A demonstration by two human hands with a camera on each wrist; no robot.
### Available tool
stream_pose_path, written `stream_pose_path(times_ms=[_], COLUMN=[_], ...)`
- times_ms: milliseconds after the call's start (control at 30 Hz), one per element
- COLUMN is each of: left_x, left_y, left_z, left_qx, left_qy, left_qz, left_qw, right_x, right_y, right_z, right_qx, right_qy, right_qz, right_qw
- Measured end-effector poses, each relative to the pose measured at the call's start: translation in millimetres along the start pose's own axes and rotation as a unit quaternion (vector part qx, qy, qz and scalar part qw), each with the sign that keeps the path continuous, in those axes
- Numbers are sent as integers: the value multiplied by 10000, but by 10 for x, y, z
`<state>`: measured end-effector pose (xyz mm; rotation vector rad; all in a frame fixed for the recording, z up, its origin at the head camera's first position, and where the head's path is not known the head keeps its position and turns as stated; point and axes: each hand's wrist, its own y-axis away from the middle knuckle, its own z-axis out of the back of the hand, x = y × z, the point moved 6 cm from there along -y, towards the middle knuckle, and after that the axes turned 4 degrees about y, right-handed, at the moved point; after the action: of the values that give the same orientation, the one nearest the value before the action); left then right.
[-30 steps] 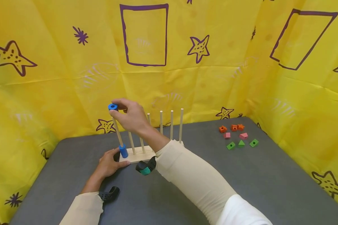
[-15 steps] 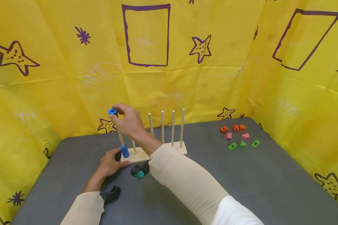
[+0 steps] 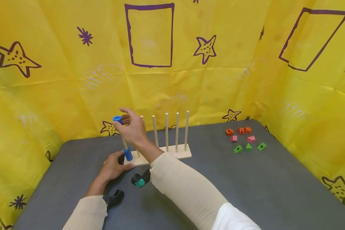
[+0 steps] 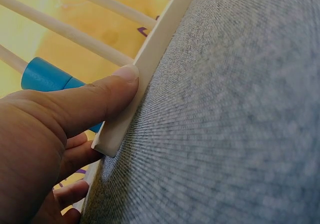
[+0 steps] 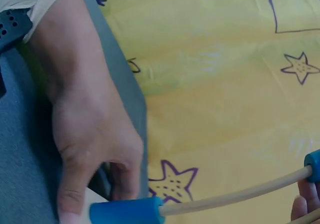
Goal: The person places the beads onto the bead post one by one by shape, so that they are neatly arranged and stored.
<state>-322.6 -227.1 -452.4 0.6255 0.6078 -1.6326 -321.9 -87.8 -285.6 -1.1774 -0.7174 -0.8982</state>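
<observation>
My right hand (image 3: 133,127) pinches a blue cylindrical bead (image 3: 117,118) between thumb and fingers, at the top of the leftmost peg, with the index finger lifted off. In the right wrist view the peg (image 5: 235,196) runs into that bead (image 5: 313,165). Blue cylinder beads (image 3: 128,154) sit round the foot of the same peg; the left wrist view shows a seam between the blue beads (image 4: 47,77). My left hand (image 3: 112,166) grips the left end of the wooden peg stand (image 3: 179,154), its thumb (image 4: 112,89) along the front edge and other fingers behind.
Several bare pegs (image 3: 166,132) stand upright on the stand, one partly behind my right hand. On the grey table (image 3: 218,185) at right lie orange star-like beads (image 3: 229,131), pink beads (image 3: 251,139) and green beads (image 3: 238,149). Yellow patterned cloth (image 3: 184,80) walls the back and sides.
My right hand has lowered a little with the blue bead, which has come down onto the leftmost peg, and its index finger has lifted. My left hand stays on the stand.
</observation>
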Motion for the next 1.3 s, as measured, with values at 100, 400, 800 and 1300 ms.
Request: stream_pose_path(times_ms=[100,400,800,1300], left_x=[-7,-19,-61,-60], left_y=[-10,-18,2,22], left_z=[3,13,30,28], left_qx=[9,62,-102,-159], left_qy=[-17,5,34,-18], left_qz=[-23,43,-267,-423], left_qw=[10000,10000,9996,9990], right_x=[-56,-263,-628,-874], right_y=[16,86,258,398], right_z=[-17,-67,-169,-252], right_qx=[-47,-82,-69,101], right_qy=[-149,-506,-581,-445], right_qz=[66,59,-453,-732], right_qw=[9999,9987,9973,9963])
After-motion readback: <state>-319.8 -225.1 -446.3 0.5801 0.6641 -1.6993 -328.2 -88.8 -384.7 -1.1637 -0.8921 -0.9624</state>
